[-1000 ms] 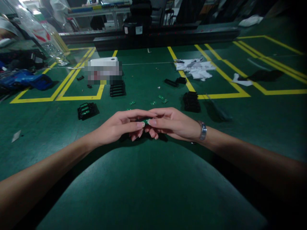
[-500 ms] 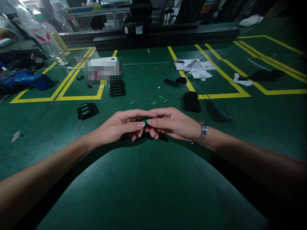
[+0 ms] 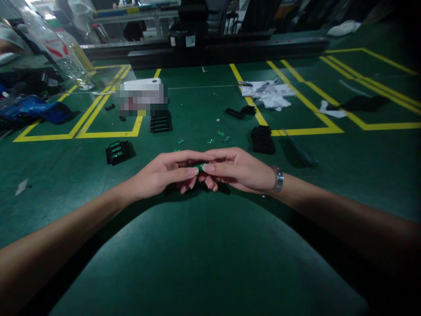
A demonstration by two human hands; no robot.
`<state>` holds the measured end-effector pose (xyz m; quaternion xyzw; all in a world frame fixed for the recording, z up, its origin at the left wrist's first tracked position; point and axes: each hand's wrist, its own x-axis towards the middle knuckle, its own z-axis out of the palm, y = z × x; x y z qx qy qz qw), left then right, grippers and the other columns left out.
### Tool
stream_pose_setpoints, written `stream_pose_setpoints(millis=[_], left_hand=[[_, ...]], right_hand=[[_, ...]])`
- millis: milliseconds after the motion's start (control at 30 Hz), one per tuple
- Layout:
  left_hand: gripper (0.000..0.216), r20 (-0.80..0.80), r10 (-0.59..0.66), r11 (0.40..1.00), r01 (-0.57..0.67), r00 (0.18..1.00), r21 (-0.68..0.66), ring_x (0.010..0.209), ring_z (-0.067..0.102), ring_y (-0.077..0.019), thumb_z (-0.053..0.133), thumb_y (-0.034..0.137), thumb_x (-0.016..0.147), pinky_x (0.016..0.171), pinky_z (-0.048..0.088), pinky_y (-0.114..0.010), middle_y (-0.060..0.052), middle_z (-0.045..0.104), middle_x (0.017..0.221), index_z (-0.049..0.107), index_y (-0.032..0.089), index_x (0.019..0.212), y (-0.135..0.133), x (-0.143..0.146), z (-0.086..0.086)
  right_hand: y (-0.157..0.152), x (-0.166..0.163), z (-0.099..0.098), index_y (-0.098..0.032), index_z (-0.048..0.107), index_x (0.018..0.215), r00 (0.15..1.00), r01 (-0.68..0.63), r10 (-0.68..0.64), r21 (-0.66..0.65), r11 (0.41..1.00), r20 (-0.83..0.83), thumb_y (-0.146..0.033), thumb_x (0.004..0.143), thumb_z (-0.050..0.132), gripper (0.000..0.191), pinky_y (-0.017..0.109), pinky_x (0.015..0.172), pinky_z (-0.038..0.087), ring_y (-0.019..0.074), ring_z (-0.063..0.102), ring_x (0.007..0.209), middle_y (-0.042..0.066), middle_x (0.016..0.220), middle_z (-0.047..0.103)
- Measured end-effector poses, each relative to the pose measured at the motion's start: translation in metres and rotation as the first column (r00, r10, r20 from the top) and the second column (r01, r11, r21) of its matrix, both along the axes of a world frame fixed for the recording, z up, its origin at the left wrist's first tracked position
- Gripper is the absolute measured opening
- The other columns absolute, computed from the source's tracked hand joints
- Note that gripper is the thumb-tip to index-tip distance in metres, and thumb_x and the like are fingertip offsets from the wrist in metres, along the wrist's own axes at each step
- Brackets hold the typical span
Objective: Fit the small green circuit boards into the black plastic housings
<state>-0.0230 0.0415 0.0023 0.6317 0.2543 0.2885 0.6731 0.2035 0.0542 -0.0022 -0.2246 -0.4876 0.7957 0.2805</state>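
Both hands are meeting mid-worktop: left hand and right hand are pinching a small green chip between closed fingertips, right where their thumbs are touching.

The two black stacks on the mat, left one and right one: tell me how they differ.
The left black stack shows green boards set in its top; the right black stack looks plain black. The left one lies beyond the left hand, nearer the yellow line; the right one lies beyond the right hand, beside loose green chips. Both rest untouched on the green mat.
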Motion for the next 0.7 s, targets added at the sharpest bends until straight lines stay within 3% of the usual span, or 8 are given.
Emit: stream_pose_setpoints(millis=[700], left_hand=[[0.037, 0.013, -0.003, 1.000, 0.003, 1.000, -0.017, 0.073, 0.060, -0.0104, 0.060, 0.024, 0.100, 0.060, 0.052, -0.018, -0.004, 0.065, 0.088, 0.061, 0.025, 0.137, 0.0003, 0.0008, 0.0009]], right_hand=[[0.0002, -0.0001, -0.0002, -0.011, 0.071, 0.103, 1.000, -0.014, 0.014, -0.004, 1.000, -0.009, -0.020, 0.088, 0.075, 0.018, 0.020, 0.064, 0.056, 0.0094, 0.068, 0.071, 0.005, 0.085, 0.073]])
